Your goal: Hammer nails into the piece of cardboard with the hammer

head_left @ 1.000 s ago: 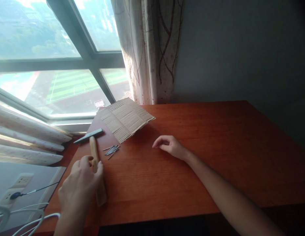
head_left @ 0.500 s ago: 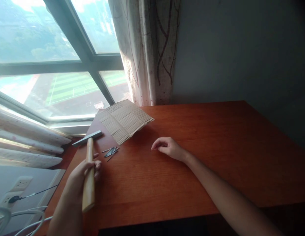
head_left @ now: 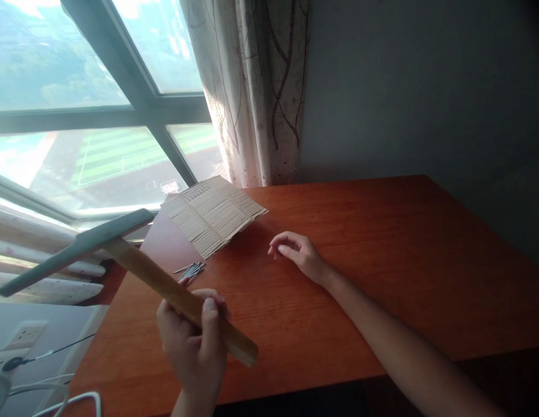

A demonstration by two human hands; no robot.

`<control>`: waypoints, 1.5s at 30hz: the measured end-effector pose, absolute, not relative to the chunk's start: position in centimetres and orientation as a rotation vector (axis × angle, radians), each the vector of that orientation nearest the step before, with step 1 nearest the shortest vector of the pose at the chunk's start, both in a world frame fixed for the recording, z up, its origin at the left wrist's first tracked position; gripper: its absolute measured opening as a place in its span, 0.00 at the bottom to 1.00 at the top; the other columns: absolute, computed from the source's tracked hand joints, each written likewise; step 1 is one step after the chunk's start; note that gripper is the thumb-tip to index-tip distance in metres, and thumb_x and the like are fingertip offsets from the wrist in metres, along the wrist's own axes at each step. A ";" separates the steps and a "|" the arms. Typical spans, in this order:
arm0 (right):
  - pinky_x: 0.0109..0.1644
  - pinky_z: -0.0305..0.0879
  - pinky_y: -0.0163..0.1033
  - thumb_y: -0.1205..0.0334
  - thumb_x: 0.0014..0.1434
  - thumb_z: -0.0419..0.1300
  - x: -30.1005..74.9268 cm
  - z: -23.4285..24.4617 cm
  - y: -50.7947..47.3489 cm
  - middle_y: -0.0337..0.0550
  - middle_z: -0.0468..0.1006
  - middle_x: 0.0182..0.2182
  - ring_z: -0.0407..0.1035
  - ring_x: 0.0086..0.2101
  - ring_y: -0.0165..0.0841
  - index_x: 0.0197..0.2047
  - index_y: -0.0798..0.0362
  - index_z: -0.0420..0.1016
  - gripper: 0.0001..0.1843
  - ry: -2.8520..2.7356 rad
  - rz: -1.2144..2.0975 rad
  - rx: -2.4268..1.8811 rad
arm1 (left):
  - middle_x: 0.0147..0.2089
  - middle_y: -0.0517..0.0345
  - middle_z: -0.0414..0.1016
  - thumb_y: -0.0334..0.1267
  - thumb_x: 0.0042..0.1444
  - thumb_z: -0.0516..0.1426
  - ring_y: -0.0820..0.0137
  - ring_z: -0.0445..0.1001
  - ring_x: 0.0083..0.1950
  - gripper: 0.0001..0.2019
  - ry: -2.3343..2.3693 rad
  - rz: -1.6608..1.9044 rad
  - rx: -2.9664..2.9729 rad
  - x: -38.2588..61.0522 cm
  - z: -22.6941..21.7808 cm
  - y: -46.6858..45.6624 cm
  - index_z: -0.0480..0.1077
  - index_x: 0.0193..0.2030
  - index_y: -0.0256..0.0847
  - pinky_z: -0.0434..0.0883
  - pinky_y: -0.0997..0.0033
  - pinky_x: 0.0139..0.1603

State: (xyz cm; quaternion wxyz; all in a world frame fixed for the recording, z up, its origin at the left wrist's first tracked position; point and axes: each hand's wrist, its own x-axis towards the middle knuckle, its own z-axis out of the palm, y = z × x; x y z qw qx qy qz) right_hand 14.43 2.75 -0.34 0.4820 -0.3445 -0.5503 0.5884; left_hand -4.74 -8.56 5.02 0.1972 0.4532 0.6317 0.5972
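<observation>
My left hand (head_left: 193,341) is wrapped round the wooden handle of a hammer (head_left: 134,269), held up above the red-brown table (head_left: 382,260). The hammer's long dark metal head points left, over the table's left edge. A small pile of nails (head_left: 190,270) lies on the table just beyond my left hand. My right hand (head_left: 297,255) rests on the table to the right of the nails, fingers loosely curled, holding nothing. A flat piece of cardboard (head_left: 212,214) lies at the table's far left corner, behind the nails.
A window (head_left: 78,116) and a patterned curtain (head_left: 256,92) stand behind the table, with a grey wall at the right. A wall socket (head_left: 17,341) and white cables (head_left: 47,399) are at the lower left, beside the table's edge.
My left hand took hold of the hammer's handle and lifted the hammer off the table, swinging its head up and left. My right hand barely moved.
</observation>
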 end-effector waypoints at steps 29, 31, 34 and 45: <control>0.25 0.56 0.35 0.45 0.54 0.61 24.0 -0.4 7.6 0.37 0.70 0.19 0.62 0.21 0.29 0.26 0.52 0.67 0.18 -1.286 0.841 -1.452 | 0.38 0.56 0.78 0.48 0.66 0.51 0.68 0.74 0.36 0.16 0.998 0.491 2.029 3.7 3.0 -0.1 0.70 0.52 0.41 0.68 0.71 0.38; 0.25 0.56 0.35 0.46 0.52 0.63 25.2 -0.6 7.9 0.37 0.70 0.19 0.62 0.21 0.29 0.26 0.52 0.68 0.18 -1.297 0.840 -1.469 | 0.36 0.56 0.77 0.44 0.65 0.52 0.70 0.72 0.34 0.15 0.983 0.510 2.061 2.3 2.3 0.1 0.71 0.51 0.39 0.67 0.72 0.37; 0.25 0.56 0.35 0.47 0.51 0.63 26.3 -0.9 8.1 0.37 0.69 0.19 0.63 0.21 0.30 0.26 0.53 0.69 0.18 -1.296 0.844 -1.489 | 0.34 0.56 0.76 0.39 0.64 0.52 0.71 0.71 0.32 0.12 0.964 0.559 2.058 0.8 1.1 0.0 0.71 0.50 0.38 0.66 0.73 0.36; 0.26 0.55 0.34 0.49 0.52 0.63 26.6 -1.1 8.0 0.37 0.70 0.19 0.62 0.21 0.28 0.26 0.54 0.69 0.16 -1.304 0.886 -1.520 | 0.40 0.51 0.79 0.33 0.63 0.52 0.68 0.76 0.37 0.10 0.925 0.632 2.113 0.2 -0.3 -0.2 0.72 0.47 0.37 0.69 0.71 0.40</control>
